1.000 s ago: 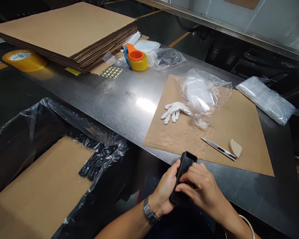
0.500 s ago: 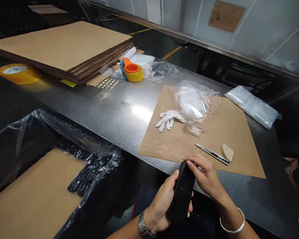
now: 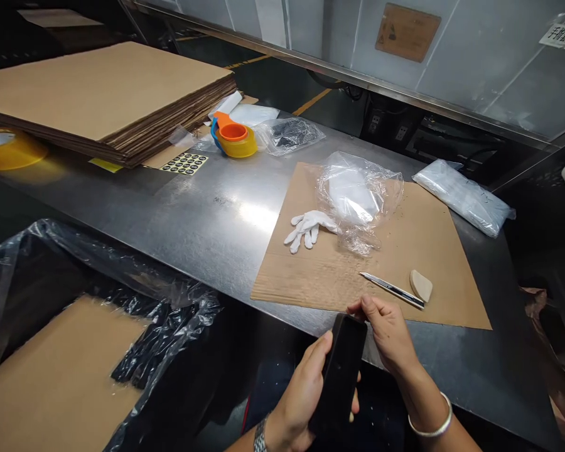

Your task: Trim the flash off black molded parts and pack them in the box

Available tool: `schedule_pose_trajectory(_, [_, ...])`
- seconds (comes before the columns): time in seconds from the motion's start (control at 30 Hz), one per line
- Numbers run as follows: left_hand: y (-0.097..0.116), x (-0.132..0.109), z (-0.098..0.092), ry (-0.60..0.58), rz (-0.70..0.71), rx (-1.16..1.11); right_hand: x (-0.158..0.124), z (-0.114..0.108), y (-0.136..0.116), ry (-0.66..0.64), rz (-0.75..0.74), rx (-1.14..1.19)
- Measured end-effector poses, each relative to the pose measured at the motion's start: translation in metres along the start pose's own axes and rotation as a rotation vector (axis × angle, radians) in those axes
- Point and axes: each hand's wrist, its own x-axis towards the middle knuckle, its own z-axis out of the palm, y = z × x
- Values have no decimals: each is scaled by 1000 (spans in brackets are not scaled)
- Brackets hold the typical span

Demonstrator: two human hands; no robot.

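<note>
I hold a long black case-like piece (image 3: 338, 375) upright in front of the steel table's near edge. My left hand (image 3: 301, 395) wraps round its lower half from the left. My right hand (image 3: 388, 329) pinches its top end with fingers curled. Just beyond the hands, a cardboard sheet (image 3: 339, 276) lies on the table with a slim utility knife (image 3: 392, 289) and a beige wedge-shaped block (image 3: 420, 285) on it. A white glove (image 3: 307, 226) and a crumpled clear plastic bag (image 3: 358, 198) lie farther back on the same sheet.
The steel table (image 3: 207, 213) carries a stack of flat cardboard (image 3: 98, 94), an orange tape dispenser (image 3: 234, 138), a yellow tape roll (image 3: 4, 147), a sticker sheet (image 3: 183, 164) and bagged items (image 3: 464, 196). A plastic-lined box with a cardboard sheet (image 3: 56, 370) stands low left.
The black piece has been turned from its open side facing me to its plain back. My right hand slid from its middle up to its top end. The camera view tilted up slightly.
</note>
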Motion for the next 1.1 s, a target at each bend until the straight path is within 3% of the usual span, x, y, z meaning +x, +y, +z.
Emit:
schedule_pose_trajectory(0.13, [-2,1,-2,87,133,58,-21,7,4,-60,-44,-82])
schedule_pose_trajectory(0.27, [-6,2,1,83,204,87,-28,11,5,14,66,-103])
schedule_pose_trajectory(0.4, [-6,3,1,54,141,37,-21,10,6,-25,195,-11])
schedule_pose_trajectory(0.5, [-2,4,-2,83,35,-27,-25,15,8,-59,196,25])
schedule_pose_trajectory(0.7, [9,8,-2,152,129,-180,-51,29,4,-238,84,-90])
schedule_pose_trajectory(0.93, [17,9,-7,89,-29,-191,-49,9,3,-479,110,154])
schedule_pose_trajectory(1.0, [20,10,-11,37,-32,-184,-46,5,4,-470,111,209])
schedule_pose_trajectory(1.1, [24,10,-13,25,5,-180,-43,7,5,-343,136,239])
